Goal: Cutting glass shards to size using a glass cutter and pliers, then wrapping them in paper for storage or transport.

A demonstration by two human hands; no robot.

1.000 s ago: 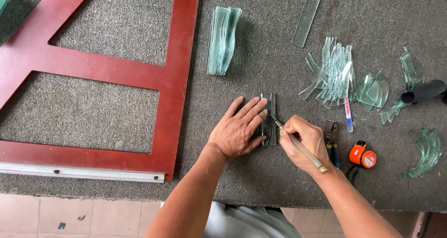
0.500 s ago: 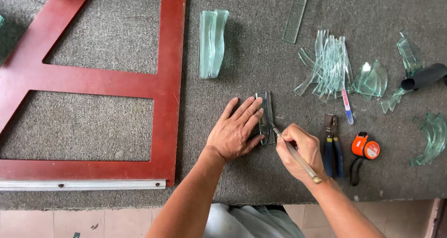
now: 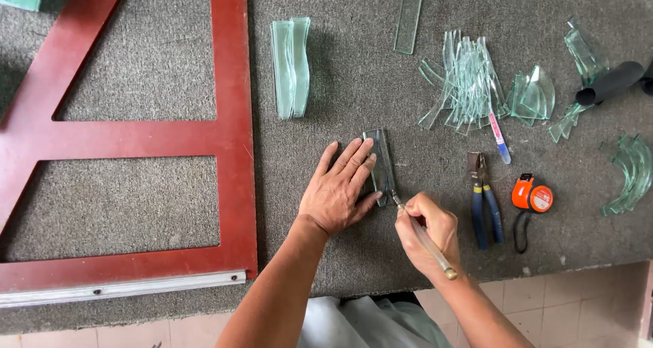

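Since earlier, cutter (image 3: 423, 238) tip is now at glass strip's (image 3: 381, 166) lower end. Left hand (image 3: 340, 188) lies flat, pinning it on carpet (image 3: 354, 96); right hand (image 3: 427, 229) grips cutter like a pen.

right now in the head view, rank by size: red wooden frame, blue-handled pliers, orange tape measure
1. Red wooden frame, by far the largest.
2. Blue-handled pliers, clearly longer than the tape.
3. Orange tape measure, smallest.
All lie on one surface, so nearness hardly matters.

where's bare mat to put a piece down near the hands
Bare mat lies between the red frame and left hand, below the glass stack. Crowded right of the right hand: pliers, tape measure, offcuts.
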